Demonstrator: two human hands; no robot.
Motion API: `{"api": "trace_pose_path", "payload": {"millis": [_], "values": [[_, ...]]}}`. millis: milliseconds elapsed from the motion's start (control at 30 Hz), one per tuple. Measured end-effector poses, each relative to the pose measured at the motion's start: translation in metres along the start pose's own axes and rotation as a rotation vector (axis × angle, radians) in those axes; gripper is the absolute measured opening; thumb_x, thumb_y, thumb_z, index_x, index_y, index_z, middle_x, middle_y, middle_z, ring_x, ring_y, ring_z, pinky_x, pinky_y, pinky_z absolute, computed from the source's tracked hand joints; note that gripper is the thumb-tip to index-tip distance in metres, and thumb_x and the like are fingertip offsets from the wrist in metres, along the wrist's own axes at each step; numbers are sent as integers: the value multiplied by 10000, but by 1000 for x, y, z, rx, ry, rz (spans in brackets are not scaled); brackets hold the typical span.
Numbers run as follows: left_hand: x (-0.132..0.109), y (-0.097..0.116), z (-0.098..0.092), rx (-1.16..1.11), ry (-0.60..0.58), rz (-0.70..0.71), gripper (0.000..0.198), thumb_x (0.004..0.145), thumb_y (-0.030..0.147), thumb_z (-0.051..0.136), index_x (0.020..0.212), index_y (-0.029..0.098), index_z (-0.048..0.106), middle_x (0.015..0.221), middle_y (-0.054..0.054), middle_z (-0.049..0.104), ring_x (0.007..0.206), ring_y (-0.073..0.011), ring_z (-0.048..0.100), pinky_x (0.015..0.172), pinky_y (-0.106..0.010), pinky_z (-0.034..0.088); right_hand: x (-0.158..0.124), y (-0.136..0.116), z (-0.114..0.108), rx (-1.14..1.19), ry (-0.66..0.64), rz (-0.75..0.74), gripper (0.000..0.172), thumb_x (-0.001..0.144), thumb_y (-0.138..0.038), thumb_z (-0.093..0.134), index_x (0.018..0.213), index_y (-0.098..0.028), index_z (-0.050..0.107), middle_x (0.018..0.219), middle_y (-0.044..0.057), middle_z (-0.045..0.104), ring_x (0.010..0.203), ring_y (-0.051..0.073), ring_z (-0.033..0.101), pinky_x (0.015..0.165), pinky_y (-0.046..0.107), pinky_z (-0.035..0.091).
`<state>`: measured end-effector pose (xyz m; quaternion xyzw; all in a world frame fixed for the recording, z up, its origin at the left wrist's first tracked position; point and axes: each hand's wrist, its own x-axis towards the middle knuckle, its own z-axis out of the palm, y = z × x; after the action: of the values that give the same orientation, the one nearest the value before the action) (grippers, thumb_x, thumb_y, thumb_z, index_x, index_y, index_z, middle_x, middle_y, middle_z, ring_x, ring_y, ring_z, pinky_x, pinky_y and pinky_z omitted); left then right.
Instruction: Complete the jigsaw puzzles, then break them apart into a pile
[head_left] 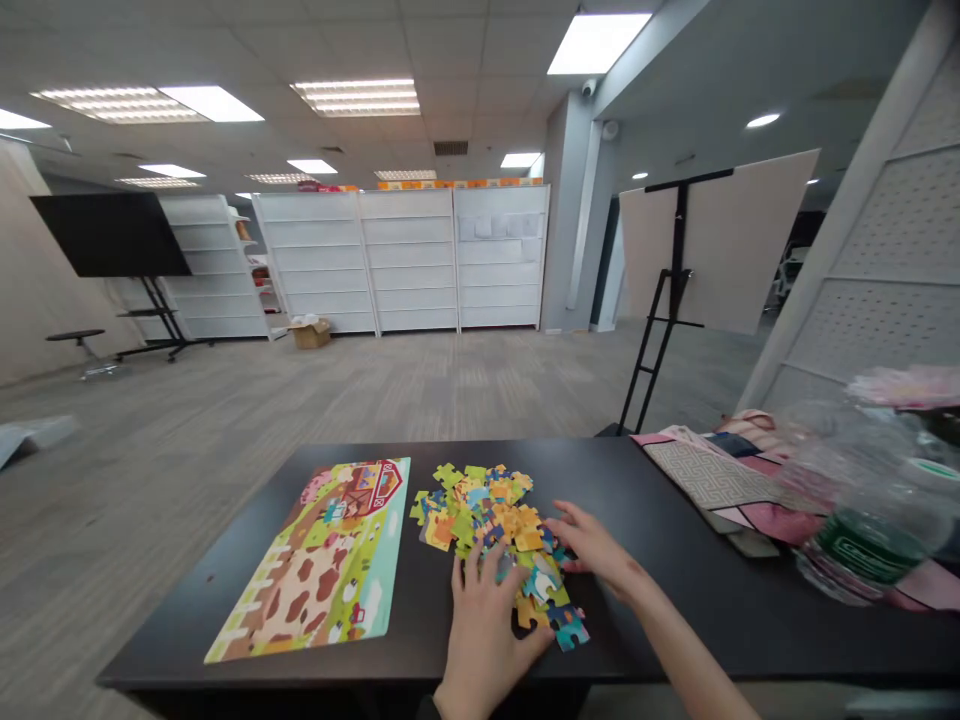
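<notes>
The left hand (487, 625) lies loose and open on the heap of jigsaw pieces (495, 530), and the right hand (592, 550) touches the heap's edge with relaxed fingers — neither is clenched. The heap sits on a black table (615, 470), between a farm-picture puzzle board (315, 565) and a patterned cloth (712, 480) — a plastic water bottle (862, 530) stands further right.

Shop-like open hall with white shelving units (409, 258) and ceiling panel lights (354, 97)
</notes>
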<state>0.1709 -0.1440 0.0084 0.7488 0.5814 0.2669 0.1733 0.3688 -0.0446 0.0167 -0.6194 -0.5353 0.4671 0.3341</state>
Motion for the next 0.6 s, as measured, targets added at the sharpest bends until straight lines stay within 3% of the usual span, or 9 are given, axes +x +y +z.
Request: {"api": "trace_pose_path", "payload": {"millis": [200,300,400,600], "values": [[0,-9,9,5,8,-25,606,798,556,699,1363,402,543,1553,9,388,1466,-345,210,1206,-550,127,18,-8,22,-161,-59,-112,487,630,-369,758,1075,-186,685,941,63,738,912,263,688,743,321,551],[0,-15,15,9,26,-19,709,836,469,679,1481,371,402,1612,-4,280,1495,-332,146,1211,-519,163,15,-9,34,-203,-46,-172,437,594,-308,744,1007,-182,683,955,66,746,948,280,682,824,345,526],[2,-15,22,43,86,-38,660,888,385,626,1498,358,374,1640,-5,198,1507,-319,101,1213,-497,164,9,-10,41,-192,-41,-208,464,617,-322,710,1054,-179,649,959,66,746,921,267,692,817,340,524],[17,-1,24,37,63,-138,705,839,221,610,1499,315,380,1624,-84,239,1480,-401,140,1134,-597,227,-2,-16,47,-94,-23,-255,502,640,-331,637,1115,-185,567,948,52,721,806,218,711,728,314,554]]}}
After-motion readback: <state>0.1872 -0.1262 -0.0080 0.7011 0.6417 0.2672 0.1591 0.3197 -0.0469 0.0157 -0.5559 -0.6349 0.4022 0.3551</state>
